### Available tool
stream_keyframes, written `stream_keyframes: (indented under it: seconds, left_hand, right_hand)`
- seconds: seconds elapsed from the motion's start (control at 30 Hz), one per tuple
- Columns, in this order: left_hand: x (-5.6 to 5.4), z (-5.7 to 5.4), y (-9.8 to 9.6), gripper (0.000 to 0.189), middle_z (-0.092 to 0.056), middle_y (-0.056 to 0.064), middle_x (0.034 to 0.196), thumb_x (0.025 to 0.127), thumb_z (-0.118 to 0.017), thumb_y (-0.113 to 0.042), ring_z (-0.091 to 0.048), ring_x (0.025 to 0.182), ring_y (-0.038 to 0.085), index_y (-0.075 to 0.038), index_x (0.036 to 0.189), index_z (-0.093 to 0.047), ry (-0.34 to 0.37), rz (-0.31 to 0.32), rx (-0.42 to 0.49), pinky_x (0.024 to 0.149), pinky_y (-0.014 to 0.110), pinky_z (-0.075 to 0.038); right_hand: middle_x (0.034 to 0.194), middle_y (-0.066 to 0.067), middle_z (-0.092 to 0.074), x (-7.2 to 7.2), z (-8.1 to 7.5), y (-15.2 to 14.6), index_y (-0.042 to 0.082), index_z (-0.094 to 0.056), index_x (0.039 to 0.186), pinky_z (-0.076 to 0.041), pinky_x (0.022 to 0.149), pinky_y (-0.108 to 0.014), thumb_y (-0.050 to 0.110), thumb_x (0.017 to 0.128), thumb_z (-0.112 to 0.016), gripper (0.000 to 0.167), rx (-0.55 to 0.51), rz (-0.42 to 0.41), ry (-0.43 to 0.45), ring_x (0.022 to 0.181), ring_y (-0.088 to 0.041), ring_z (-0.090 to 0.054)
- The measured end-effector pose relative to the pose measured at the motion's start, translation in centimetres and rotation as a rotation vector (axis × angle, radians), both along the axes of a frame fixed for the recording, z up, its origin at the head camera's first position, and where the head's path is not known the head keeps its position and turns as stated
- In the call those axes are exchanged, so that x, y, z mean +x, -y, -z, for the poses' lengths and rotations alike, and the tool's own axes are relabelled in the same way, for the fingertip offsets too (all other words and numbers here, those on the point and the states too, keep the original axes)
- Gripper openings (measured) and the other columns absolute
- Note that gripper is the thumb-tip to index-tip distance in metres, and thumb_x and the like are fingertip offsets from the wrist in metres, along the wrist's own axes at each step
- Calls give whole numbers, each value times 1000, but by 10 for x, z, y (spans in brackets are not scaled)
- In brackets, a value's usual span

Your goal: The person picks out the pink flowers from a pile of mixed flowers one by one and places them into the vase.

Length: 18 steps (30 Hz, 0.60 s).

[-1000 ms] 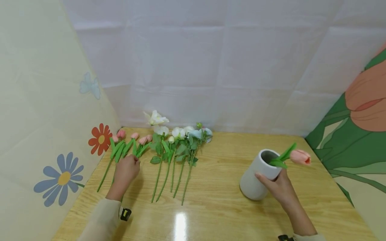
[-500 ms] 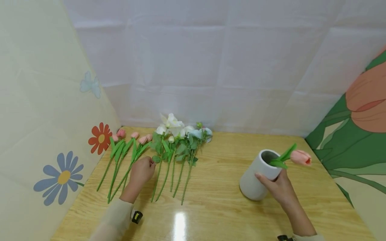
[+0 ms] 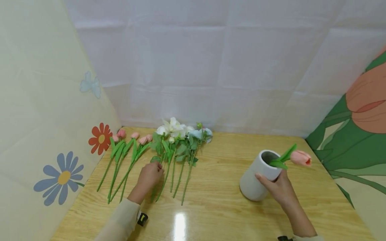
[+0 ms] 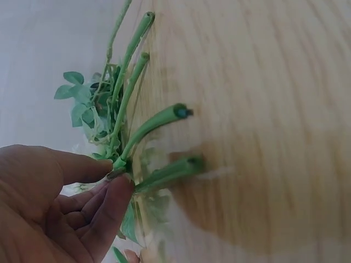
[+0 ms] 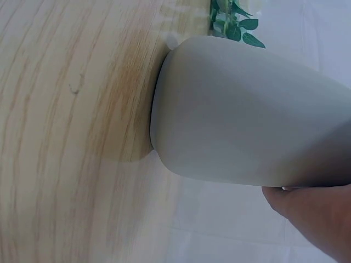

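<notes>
At centre-left, my left hand (image 3: 148, 177) is low among the laid-out flowers. Thumb and forefinger pinch a brownish piece of stem (image 4: 117, 173), close beside the green stems (image 4: 160, 120) in the left wrist view. A white flower (image 3: 172, 125) lies over the other white blooms at the back. My right hand (image 3: 279, 187) grips a white vase (image 3: 255, 180) near its mouth, thumb on the front. The vase is tilted to the right, its base at the table. One pink tulip (image 3: 300, 157) leans out of the vase mouth to the right, its stem hidden inside.
Several pink tulips (image 3: 134, 135) with long green stems lie at the left. To the right of the white blooms lies a pale blue flower (image 3: 197, 134). The wooden table (image 3: 223, 187) meets a white cloth backdrop (image 3: 181, 67) behind.
My left hand has moved right, from the tulips to the white flowers' stems. The uppermost white flower has shifted right and lower with it. Right hand, vase and its tulip have stayed put.
</notes>
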State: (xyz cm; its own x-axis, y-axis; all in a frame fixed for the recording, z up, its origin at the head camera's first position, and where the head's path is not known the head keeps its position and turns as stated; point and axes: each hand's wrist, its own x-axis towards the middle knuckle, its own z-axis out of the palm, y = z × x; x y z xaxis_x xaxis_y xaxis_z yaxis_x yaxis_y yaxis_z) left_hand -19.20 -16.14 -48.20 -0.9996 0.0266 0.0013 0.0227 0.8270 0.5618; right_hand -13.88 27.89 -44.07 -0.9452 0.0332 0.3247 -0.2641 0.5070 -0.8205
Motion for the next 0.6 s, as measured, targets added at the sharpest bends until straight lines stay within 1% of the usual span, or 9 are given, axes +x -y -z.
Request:
stream_keyframes:
  seconds: [0.17, 0.3, 0.47, 0.53, 0.6]
  left_hand:
    - [1, -2, 7, 22, -72, 12, 92, 99, -63, -15, -59, 60, 15, 3, 108, -71, -10, 4, -11, 54, 30, -49]
    - [1, -8, 20, 24, -73, 13, 93, 98, -64, -15, -63, 67, 19, 4, 111, -71, -36, -16, -28, 58, 35, -53]
    - [-1, -16, 41, 28, -72, 13, 95, 98, -66, -19, -65, 70, 21, 4, 114, -68, -47, -48, -97, 61, 39, -54]
    - [-1, -19, 48, 31, -72, 15, 99, 98, -66, -20, -66, 73, 24, 4, 116, -68, -39, -55, -127, 62, 41, -55]
    - [-1, -21, 55, 33, -71, 18, 104, 97, -67, -21, -68, 80, 29, 5, 117, -67, -39, -58, -162, 67, 45, -56]
  right_hand:
    - [102, 21, -62, 0, 0, 0, -2, -49, 132, -51, 77, -13, 3, 89, -76, 51, 7, 1, -10, 94, 4, -61]
    - [102, 22, -61, -1, 0, 0, -2, -49, 132, -50, 78, -12, 4, 89, -76, 51, 12, -1, -3, 94, 5, -60]
    - [103, 22, -61, -1, 0, -1, -1, -49, 133, -50, 78, -13, 5, 90, -76, 52, 19, 1, 6, 95, 5, -60]
    - [104, 23, -60, -1, -1, -1, -1, -48, 134, -50, 78, -13, 6, 90, -76, 53, 22, 4, 9, 95, 5, -59]
    - [104, 22, -60, -1, -1, -1, 0, -47, 135, -50, 78, -13, 7, 90, -76, 53, 25, 4, 11, 95, 5, -59]
